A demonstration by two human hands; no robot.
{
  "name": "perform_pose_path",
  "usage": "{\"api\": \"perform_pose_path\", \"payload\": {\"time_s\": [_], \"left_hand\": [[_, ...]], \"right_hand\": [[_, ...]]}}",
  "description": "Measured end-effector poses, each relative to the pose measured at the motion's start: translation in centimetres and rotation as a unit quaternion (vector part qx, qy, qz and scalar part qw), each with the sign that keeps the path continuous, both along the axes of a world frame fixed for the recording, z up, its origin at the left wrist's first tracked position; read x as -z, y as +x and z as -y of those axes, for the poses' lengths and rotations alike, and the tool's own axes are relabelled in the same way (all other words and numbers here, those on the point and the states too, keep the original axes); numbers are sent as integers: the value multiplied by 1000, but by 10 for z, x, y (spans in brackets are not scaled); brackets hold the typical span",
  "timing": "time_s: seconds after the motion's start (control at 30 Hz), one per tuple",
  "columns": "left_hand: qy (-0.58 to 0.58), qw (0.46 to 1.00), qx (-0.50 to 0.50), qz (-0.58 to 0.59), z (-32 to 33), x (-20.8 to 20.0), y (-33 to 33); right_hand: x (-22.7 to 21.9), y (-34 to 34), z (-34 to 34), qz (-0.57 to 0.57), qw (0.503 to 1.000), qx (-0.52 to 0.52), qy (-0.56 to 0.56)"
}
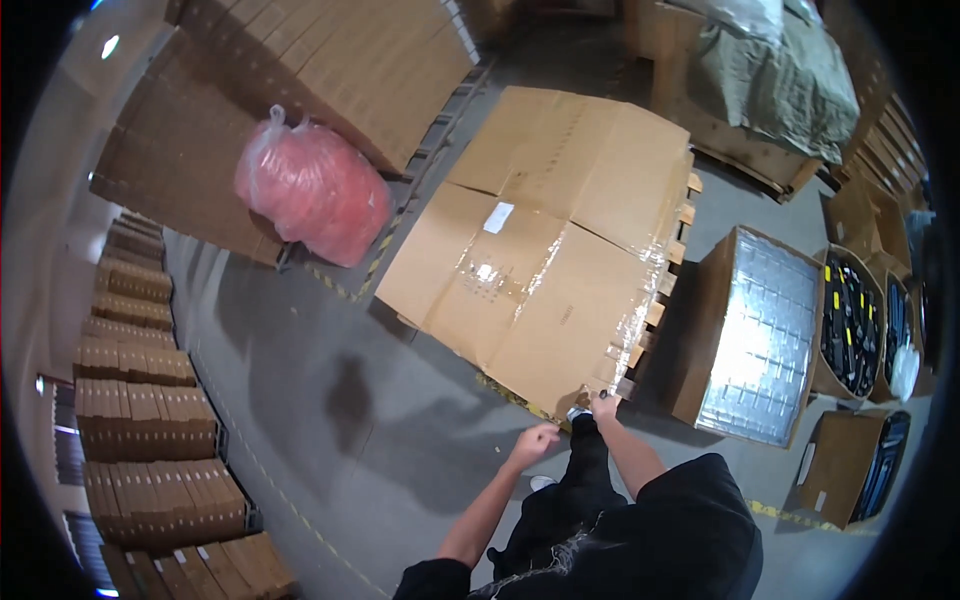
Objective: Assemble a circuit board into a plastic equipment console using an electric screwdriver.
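A large stack of brown cardboard boxes [560,240] wrapped in clear stretch film stands in front of me on a pallet. My right hand [603,405] touches the near lower corner of the stack, fingers pinched on the film or cardboard edge there. My left hand [535,440] hovers just left of that corner, fingers curled, apparently holding nothing. My dark trousers and one shoe show below the hands.
A pink plastic bag [312,185] leans on flat cardboard stacks [330,60] at the back left. An open box with a silver-wrapped load [760,335] stands right, with boxes of dark items [850,325] beyond. Rows of folded cartons [150,430] line the left. Grey concrete floor [330,400] lies between.
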State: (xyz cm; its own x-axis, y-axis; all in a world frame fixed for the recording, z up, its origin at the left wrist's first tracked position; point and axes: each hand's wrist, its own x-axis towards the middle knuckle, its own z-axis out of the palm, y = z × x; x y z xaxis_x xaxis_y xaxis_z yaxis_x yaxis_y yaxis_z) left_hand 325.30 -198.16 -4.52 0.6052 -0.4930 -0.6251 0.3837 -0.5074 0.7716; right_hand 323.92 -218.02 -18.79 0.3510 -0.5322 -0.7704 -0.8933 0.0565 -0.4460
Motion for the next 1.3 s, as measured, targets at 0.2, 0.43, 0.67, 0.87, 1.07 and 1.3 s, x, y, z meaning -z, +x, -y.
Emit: {"api": "perform_pose_path", "payload": {"time_s": [0.2,0.43,0.67,0.87,1.07,1.3], "left_hand": [[-1,985,-161,64,-122,-135,-13],[250,576,-7,778,-206,-524,18],[254,337,-145,895,-221,-603,-95],[289,345,-118,885,-301,-589,-190],[300,369,-130,870,-404,-587,-284],[367,453,-162,796,-526,-573,-418]], "right_hand": [[-10,53,-28,30,985,-168,-18],[-25,117,-113,61,904,-421,48],[-30,183,-192,233,862,-437,108],[-68,61,-317,6,794,-593,132],[-65,-2,-440,-98,696,-709,54],[-35,-192,-648,-112,496,-857,85]]}}
